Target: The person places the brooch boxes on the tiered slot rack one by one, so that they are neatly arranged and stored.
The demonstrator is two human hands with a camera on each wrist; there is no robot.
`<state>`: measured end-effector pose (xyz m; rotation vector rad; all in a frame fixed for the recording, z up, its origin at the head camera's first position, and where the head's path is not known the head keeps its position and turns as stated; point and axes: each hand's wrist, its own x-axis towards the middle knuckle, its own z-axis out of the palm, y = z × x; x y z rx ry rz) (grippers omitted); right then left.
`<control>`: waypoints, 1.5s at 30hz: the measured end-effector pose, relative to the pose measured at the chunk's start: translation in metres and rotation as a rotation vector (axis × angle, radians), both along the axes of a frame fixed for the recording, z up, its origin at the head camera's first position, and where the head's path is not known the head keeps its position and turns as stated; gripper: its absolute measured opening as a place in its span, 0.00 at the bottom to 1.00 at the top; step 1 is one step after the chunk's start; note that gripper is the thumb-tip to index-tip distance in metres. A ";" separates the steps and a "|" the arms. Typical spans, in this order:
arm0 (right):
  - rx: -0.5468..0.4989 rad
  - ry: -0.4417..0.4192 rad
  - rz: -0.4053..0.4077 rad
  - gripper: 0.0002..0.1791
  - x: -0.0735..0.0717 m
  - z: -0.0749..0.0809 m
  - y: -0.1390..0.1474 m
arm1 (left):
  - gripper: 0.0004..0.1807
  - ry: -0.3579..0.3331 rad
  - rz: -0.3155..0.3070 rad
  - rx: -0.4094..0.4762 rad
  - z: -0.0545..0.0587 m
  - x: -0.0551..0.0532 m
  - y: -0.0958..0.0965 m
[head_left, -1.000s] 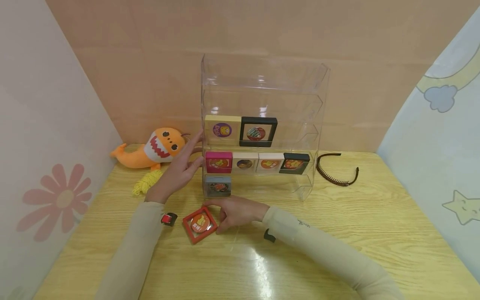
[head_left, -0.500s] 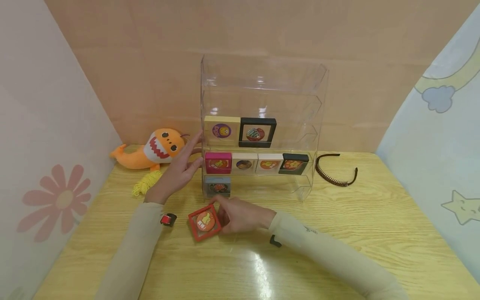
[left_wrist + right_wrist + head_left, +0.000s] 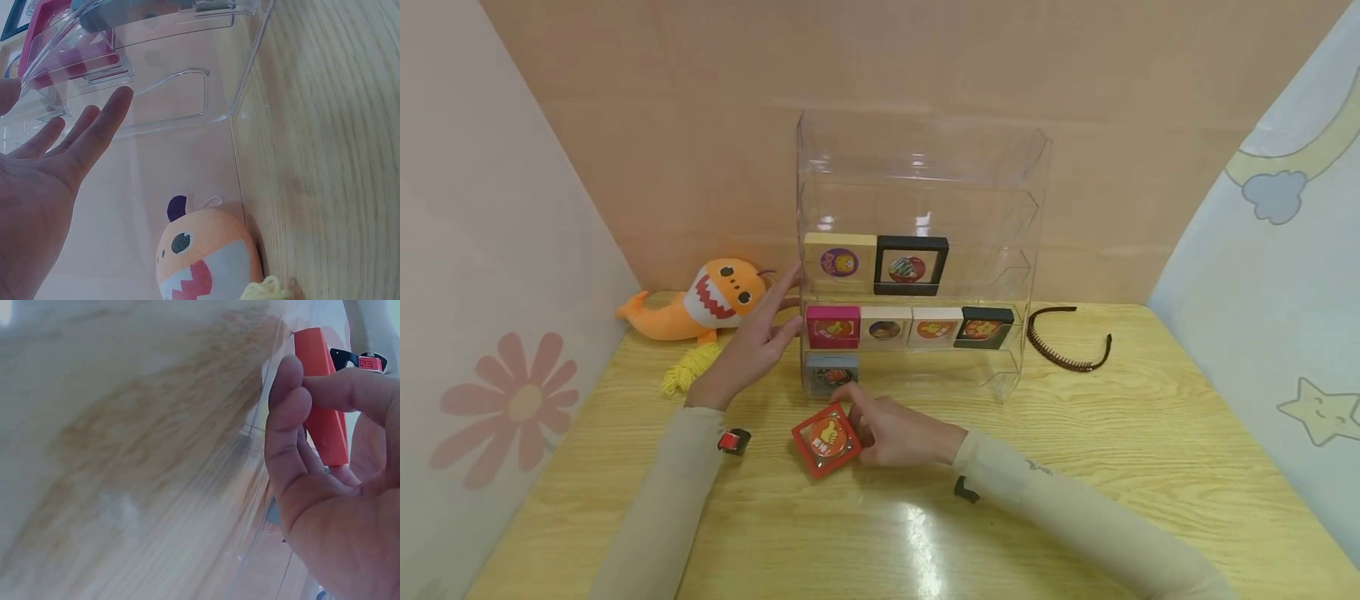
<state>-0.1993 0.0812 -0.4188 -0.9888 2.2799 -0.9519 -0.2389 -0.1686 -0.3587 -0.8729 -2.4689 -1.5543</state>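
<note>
My right hand (image 3: 898, 429) pinches a red square display frame (image 3: 827, 440) with a yellow thumbs-up picture on an orange disc. It is tilted, in front of the rack's lowest tier. In the right wrist view its red edge (image 3: 331, 437) shows between my thumb and fingers. My left hand (image 3: 752, 350) is at the left side of a clear acrylic tiered rack (image 3: 917, 179), fingers extended; the left wrist view shows the fingertips by the clear panel. The rack holds a cream frame (image 3: 838, 262), a black frame (image 3: 911, 266), a row of smaller frames and a grey frame (image 3: 832, 375) at lower left.
An orange plush shark (image 3: 715, 296) and a bundle of yellow yarn (image 3: 692, 368) lie left of the rack. To its right is a dark toothed headband (image 3: 1067, 358). The wooden table (image 3: 1075, 467) ends at walls behind and at both sides.
My right hand has taken hold of the red frame, which was lying on the table, and has brought it right and up, tilting its face. The left hand has stayed at the rack.
</note>
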 end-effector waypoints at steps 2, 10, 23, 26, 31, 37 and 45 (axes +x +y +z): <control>-0.014 -0.001 0.006 0.45 0.000 -0.001 0.002 | 0.39 -0.001 0.002 -0.001 -0.001 0.000 0.000; -0.111 -0.033 0.048 0.43 0.000 -0.006 0.006 | 0.39 0.022 0.006 -0.001 -0.006 -0.001 -0.002; -0.171 -0.180 0.035 0.42 0.003 -0.001 0.010 | 0.38 0.035 0.003 -0.003 -0.003 -0.002 0.001; -0.219 -0.310 0.045 0.43 0.002 0.001 0.014 | 0.38 0.028 0.004 -0.002 -0.003 -0.002 0.001; -0.285 -0.494 0.053 0.43 0.001 0.002 0.020 | 0.38 0.016 0.006 0.000 -0.004 -0.002 0.000; -0.271 -0.533 0.041 0.41 0.001 0.001 0.027 | 0.38 0.017 0.007 -0.003 -0.003 -0.001 0.000; -0.236 -0.474 0.027 0.33 0.004 0.005 0.030 | 0.39 0.021 0.012 -0.019 -0.005 -0.003 -0.001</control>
